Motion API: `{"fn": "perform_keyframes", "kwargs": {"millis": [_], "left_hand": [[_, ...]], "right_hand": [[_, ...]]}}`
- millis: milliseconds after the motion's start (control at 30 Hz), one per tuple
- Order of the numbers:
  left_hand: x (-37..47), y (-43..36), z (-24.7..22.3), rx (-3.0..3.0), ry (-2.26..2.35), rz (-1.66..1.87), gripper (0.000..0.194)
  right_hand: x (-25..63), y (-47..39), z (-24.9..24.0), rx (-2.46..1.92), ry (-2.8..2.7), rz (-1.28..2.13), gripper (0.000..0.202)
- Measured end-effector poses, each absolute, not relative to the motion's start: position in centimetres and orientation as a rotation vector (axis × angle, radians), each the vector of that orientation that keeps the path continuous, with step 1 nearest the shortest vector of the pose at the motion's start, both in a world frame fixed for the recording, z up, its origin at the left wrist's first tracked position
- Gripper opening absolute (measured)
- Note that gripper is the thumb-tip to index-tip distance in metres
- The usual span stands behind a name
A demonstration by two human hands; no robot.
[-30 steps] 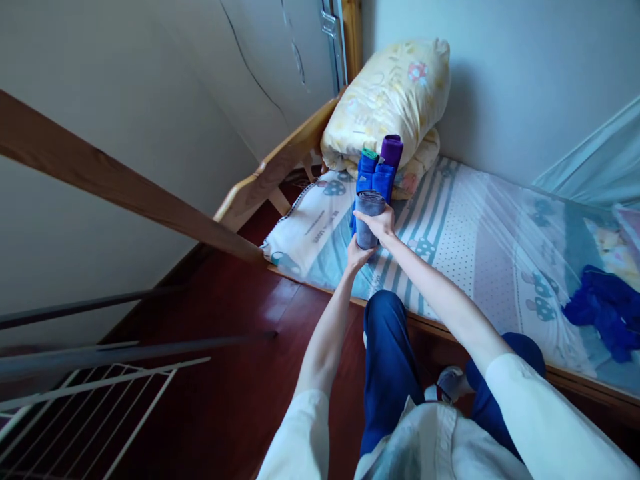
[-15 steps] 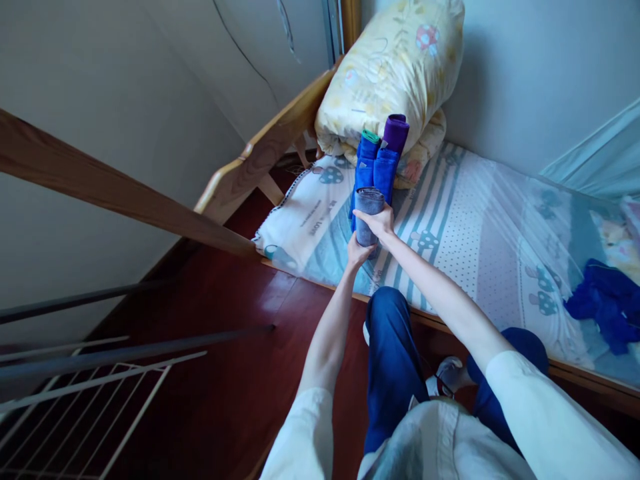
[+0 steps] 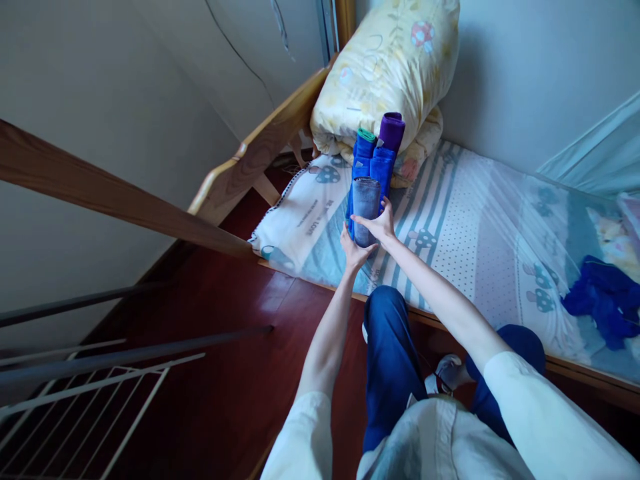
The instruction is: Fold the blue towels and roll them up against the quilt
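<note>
A rolled grey-blue denim garment (image 3: 367, 199) lies at the near end of a group of rolled clothes on the bed. My left hand (image 3: 356, 249) cups its lower end, thumb along the bottom and fingers at its left side. From the right, my right hand (image 3: 379, 224) grips it with the thumb across the front; its other fingers are raised at the roll's right edge. Just beyond are blue rolled clothes (image 3: 381, 165), a green-topped roll (image 3: 367, 135) and a purple roll (image 3: 393, 131). The denim partly hides the blue ones.
A yellow quilt bundle (image 3: 385, 73) rests against the wooden headboard (image 3: 265, 140). Patterned sheet (image 3: 450, 227) covers the bed. Crumpled blue clothing (image 3: 603, 300) lies at right, near a sheer net (image 3: 595, 147). A wooden post (image 3: 125, 190) and white wire rack (image 3: 135, 413) stand at left.
The denim roll has shifted slightly away from me, closer against the blue rolls. My fingers have spread a little around it, and the view has moved slightly.
</note>
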State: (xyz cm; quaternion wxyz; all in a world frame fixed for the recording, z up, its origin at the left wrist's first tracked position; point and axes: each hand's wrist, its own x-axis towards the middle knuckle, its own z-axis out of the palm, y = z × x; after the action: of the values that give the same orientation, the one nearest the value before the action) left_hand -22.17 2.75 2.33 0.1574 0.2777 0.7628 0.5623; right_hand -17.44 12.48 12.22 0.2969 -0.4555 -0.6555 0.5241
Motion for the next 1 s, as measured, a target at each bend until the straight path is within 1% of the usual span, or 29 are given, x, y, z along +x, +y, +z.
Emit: {"fn": "perform_keyframes", "kwargs": {"millis": [67, 100, 267, 400, 600, 667, 733, 800, 900, 1000], "left_hand": [[-21.8, 2.3, 2.4, 0.839, 2.251, 1.587, 0.109], [-21.7, 2.1, 2.4, 0.852, 2.255, 1.562, 0.107], [-21.1, 1.8, 2.4, 0.861, 2.227, 1.462, 0.09], [-20.9, 1.7, 3.2, 0.884, 2.245, 1.416, 0.085], [-18.0, 1.4, 4.8, 1.169, 2.333, 1.264, 0.075], [-15.1, 1.8, 4.7, 1.382, 2.181, 1.104, 0.066], [-10.9, 2.2, 4.4, 1.605, 1.942, 0.861, 0.058], [-5.7, 2.4, 4.1, 1.766, 1.735, 0.6, 0.055], [2.7, 2.1, 3.7, 1.871, 1.593, 0.267, 0.061], [9.1, 2.3, 3.0, 1.893, 1.625, 0.092, 0.072]], "right_hand": [[-16.1, 12.2, 11.3, -1.297, -1.709, 1.371, 0.13], [-15.2, 11.9, 10.9, -1.339, -1.693, 1.378, 0.132], [-9.7, 10.2, 9.7, -1.373, -1.613, 1.561, 0.133], [-4.4, 8.9, 9.9, -1.269, -1.579, 1.696, 0.124], [7.6, 6.8, 9.9, -1.338, -1.407, 1.756, 0.099], [13.2, 5.9, 9.7, -1.428, -1.28, 1.717, 0.089], [19.3, 5.3, 9.8, -1.537, -1.133, 1.621, 0.078], [25.6, 5.0, 10.2, -1.623, -0.978, 1.484, 0.069], [34.6, 5.1, 11.2, -1.641, -0.769, 1.26, 0.058], [41.9, 6.0, 12.0, -1.674, -0.652, 1.053, 0.05]]}}
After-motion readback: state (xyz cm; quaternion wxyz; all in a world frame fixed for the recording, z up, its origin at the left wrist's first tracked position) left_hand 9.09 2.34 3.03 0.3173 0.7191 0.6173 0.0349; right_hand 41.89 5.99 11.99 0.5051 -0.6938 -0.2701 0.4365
